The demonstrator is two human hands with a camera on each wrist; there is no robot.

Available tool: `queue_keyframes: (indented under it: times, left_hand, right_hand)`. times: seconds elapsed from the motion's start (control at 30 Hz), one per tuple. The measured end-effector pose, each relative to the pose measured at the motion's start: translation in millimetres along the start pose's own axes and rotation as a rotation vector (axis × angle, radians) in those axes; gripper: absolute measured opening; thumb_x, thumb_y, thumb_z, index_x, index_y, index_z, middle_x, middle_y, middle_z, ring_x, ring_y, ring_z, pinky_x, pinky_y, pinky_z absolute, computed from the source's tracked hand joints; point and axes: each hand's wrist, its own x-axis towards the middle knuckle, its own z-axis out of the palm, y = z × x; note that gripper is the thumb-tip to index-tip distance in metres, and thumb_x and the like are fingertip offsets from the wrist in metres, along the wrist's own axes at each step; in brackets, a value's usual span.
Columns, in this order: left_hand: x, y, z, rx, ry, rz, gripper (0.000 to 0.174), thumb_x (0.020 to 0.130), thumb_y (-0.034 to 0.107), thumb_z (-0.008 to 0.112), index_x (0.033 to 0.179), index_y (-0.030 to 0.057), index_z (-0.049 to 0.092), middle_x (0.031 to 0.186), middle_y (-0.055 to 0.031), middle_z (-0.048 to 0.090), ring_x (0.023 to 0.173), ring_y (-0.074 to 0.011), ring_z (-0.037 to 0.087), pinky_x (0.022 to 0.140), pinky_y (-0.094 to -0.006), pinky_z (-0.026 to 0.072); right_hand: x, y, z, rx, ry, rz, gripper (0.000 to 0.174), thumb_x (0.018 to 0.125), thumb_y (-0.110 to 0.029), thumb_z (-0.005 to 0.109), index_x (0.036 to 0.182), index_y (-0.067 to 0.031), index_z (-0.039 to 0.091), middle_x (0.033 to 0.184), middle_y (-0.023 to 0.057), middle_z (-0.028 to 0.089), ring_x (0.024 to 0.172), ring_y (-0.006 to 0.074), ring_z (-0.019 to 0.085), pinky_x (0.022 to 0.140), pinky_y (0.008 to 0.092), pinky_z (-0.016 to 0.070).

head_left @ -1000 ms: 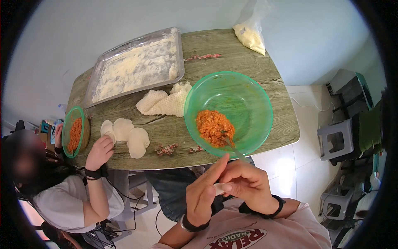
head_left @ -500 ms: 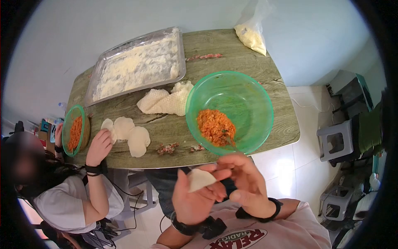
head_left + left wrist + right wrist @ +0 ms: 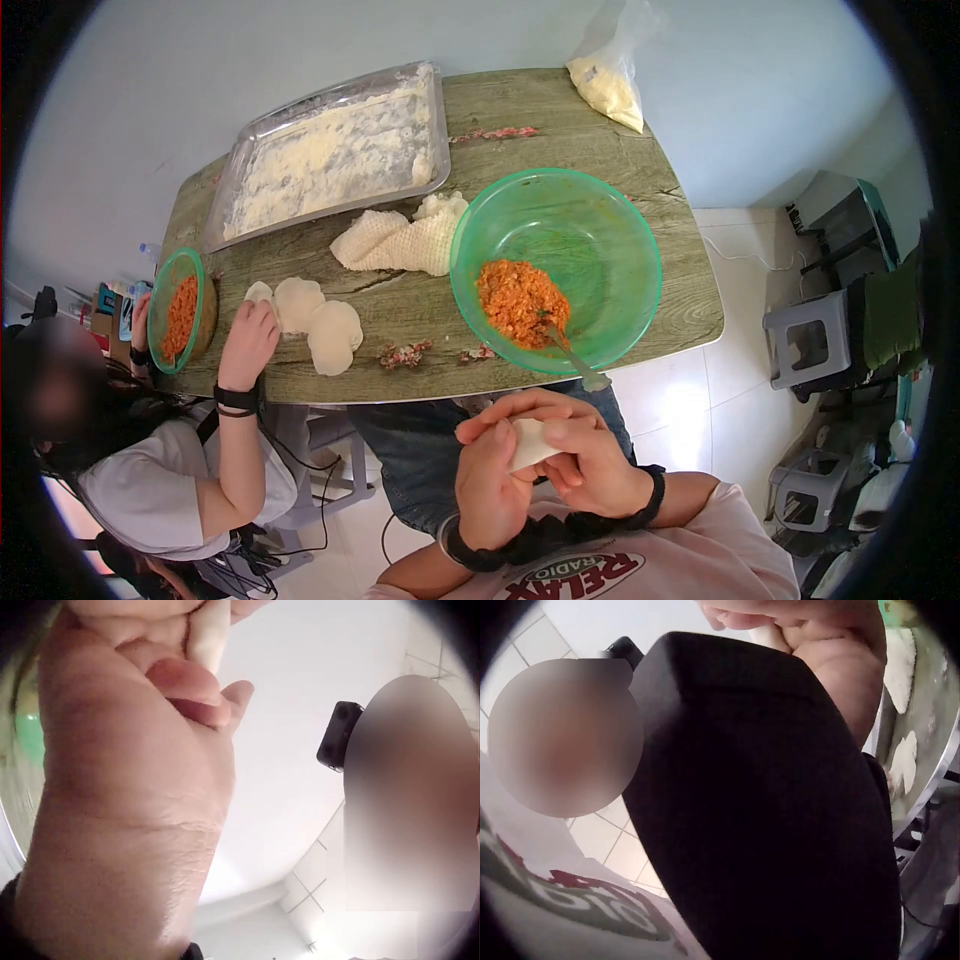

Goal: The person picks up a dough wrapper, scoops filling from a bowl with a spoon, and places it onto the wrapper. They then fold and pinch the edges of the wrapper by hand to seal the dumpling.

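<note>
The left hand (image 3: 490, 490) and right hand (image 3: 606, 470) are pinching a white dough piece (image 3: 533, 445) between them, off the desk (image 3: 520, 102), apparently sealing its edge; continuing is probably calling for even thumb pressure.

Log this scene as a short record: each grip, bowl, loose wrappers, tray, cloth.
Left grip: holds a pale dough piece
Right grip: holds the same piece
Green bowl: on the table, with orange filling and a utensil, handle over the rim
Loose wrappers: flat on the table, near another person's hand
Tray: coated with pale powder
Cloth: crumpled, beside the bowl
</note>
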Motion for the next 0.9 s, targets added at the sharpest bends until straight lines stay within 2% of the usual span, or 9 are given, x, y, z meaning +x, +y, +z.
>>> queue_keyframes:
  times: [0.07, 0.17, 0.23, 0.33, 0.47, 0.57, 0.63, 0.73, 0.9]
  left_hand:
    - [0.4, -0.9, -0.6, 0.026, 0.003, 0.032, 0.056, 0.097, 0.037, 0.028, 0.117, -0.0107, 0.049, 0.11, -0.0322, 0.056, 0.072, -0.031, 0.063, 0.064, -0.0353, 0.0508]
    - [0.6, -6.6, -5.9, -0.043, 0.003, 0.024, 0.055, 0.097, 0.035, 0.028, 0.118, -0.0116, 0.048, 0.111, -0.0326, 0.055, 0.078, -0.0317, 0.063, 0.066, -0.0371, 0.0514]
    - [1.0, -9.5, -5.4, -0.076, 0.057, 0.032, 0.054, 0.097, 0.034, 0.028, 0.118, -0.0117, 0.047, 0.112, -0.0301, 0.056, 0.088, -0.0335, 0.062, 0.068, -0.0385, 0.0519]
    - [0.5, -7.9, 3.9, -0.255, 0.147, 0.047, 0.042, 0.097, 0.023, 0.034, 0.111, -0.0129, 0.051, 0.102, -0.0211, 0.059, 0.083, -0.0293, 0.062, 0.075, -0.0372, 0.0502]
    - [-0.4, -10.9, 1.3, -0.237, 0.16, 0.038, 0.037, 0.097, 0.022, 0.037, 0.107, -0.0103, 0.053, 0.106, -0.0198, 0.059, 0.087, -0.0282, 0.062, 0.078, -0.0377, 0.0496]
    - [1.7, -19.8, -0.5, -0.173, 0.314, 0.051, 0.037, 0.096, 0.022, 0.038, 0.108, -0.0097, 0.054, 0.1, -0.0162, 0.062, 0.08, -0.0245, 0.063, 0.073, -0.0349, 0.0506]
    - [3.3, -24.5, -2.5, 0.298, 0.338, 0.225, 0.036, 0.096, 0.02, 0.038, 0.102, -0.0098, 0.057, 0.088, -0.0121, 0.066, 0.071, -0.02, 0.064, 0.065, -0.0305, 0.0505]
    - [3.4, -13.5, 0.8, 0.261, 0.235, 0.155, 0.045, 0.096, 0.026, 0.033, 0.096, -0.0111, 0.058, 0.089, -0.0215, 0.065, 0.078, -0.027, 0.066, 0.069, -0.03, 0.0523]
    - [5.8, -15.7, 11.1, 0.367, 0.332, 0.252, 0.048, 0.096, 0.027, 0.033, 0.084, -0.0098, 0.061, 0.076, -0.0185, 0.066, 0.065, -0.0228, 0.066, 0.06, -0.0279, 0.0522]
  right_hand:
    - [1.4, -1.3, -0.6, -0.136, 0.062, 0.05, 0.036, 0.086, -0.017, 0.054, 0.112, 0.0074, 0.055, 0.112, 0.0206, 0.059, 0.102, 0.0219, 0.059, 0.084, 0.0263, 0.0481]
    - [0.1, 0.2, -6.5, -0.023, 0.084, 0.056, 0.032, 0.087, -0.017, 0.054, 0.109, 0.0069, 0.057, 0.108, 0.0193, 0.061, 0.098, 0.0208, 0.06, 0.081, 0.0254, 0.0492]
    - [2.1, 4.6, -9.1, -0.061, 0.096, 0.035, 0.031, 0.088, -0.017, 0.054, 0.108, 0.0066, 0.058, 0.108, 0.0187, 0.062, 0.095, 0.0198, 0.061, 0.077, 0.0248, 0.0497]
    - [1.0, 0.1, -8.8, -0.139, 0.106, 0.024, 0.03, 0.089, -0.018, 0.053, 0.106, 0.0063, 0.06, 0.106, 0.0173, 0.063, 0.09, 0.017, 0.061, 0.07, 0.0232, 0.0499]
    - [0.3, -1.6, -6.4, -0.282, 0.126, -0.011, 0.029, 0.09, -0.019, 0.052, 0.102, 0.0054, 0.062, 0.1, 0.0151, 0.066, 0.081, 0.0121, 0.061, 0.06, 0.0213, 0.0479]
    - [-2.6, -0.6, -7.5, -0.449, 0.206, 0.005, 0.029, 0.09, -0.02, 0.052, 0.1, 0.0047, 0.063, 0.097, 0.0141, 0.067, 0.078, 0.0112, 0.061, 0.061, 0.0215, 0.0474]
    - [-2.8, 7.4, -8.2, -0.465, 0.218, -0.065, 0.028, 0.09, -0.02, 0.052, 0.1, 0.0043, 0.063, 0.096, 0.0136, 0.067, 0.078, 0.0117, 0.061, 0.063, 0.0221, 0.0479]
    - [-1.5, 19.8, -8.4, -0.433, 0.227, -0.178, 0.027, 0.089, -0.019, 0.053, 0.1, 0.004, 0.063, 0.095, 0.0129, 0.067, 0.079, 0.0127, 0.061, 0.067, 0.0233, 0.0487]
    - [1.5, 27.6, -13.3, -0.411, 0.199, -0.282, 0.024, 0.088, -0.015, 0.053, 0.099, 0.0042, 0.062, 0.094, 0.0131, 0.067, 0.08, 0.0133, 0.062, 0.07, 0.0245, 0.0493]
